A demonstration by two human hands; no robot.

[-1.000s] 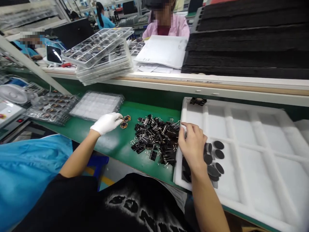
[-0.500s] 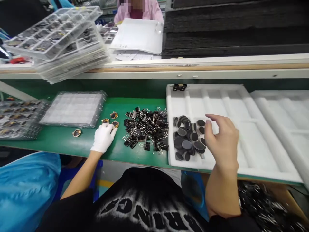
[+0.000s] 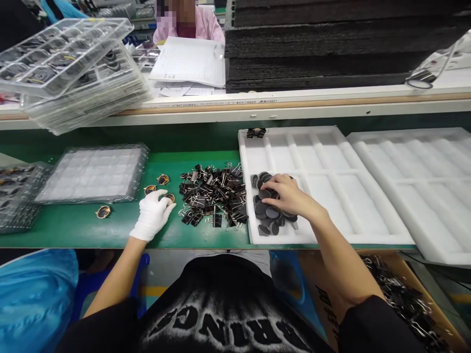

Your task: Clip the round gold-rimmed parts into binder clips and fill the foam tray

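My left hand (image 3: 152,214), in a white glove, rests on the green bench with its thumb and fingers closed around a small gold-rimmed watch case (image 3: 170,197). Two similar pieces, one watch case (image 3: 163,179) and another watch case (image 3: 150,189), lie just beyond it. A further watch case (image 3: 103,212) sits to the left. My bare right hand (image 3: 288,193) reaches into a heap of dark round discs (image 3: 273,213) in the white foam tray (image 3: 353,171). Its thumb and index finger are apart, on either side of a disc; no firm grip shows.
Black binder clips (image 3: 213,193) lie heaped between my hands. Clear compartment trays (image 3: 93,171) stand at left, with more stacked trays (image 3: 88,93) on the shelf. A second foam tray (image 3: 423,191) is at right. Across the shelf sits a person (image 3: 208,24).
My right hand has moved left and down onto the discs. My left hand stays at the same watch case. The camera view has shifted slightly right.
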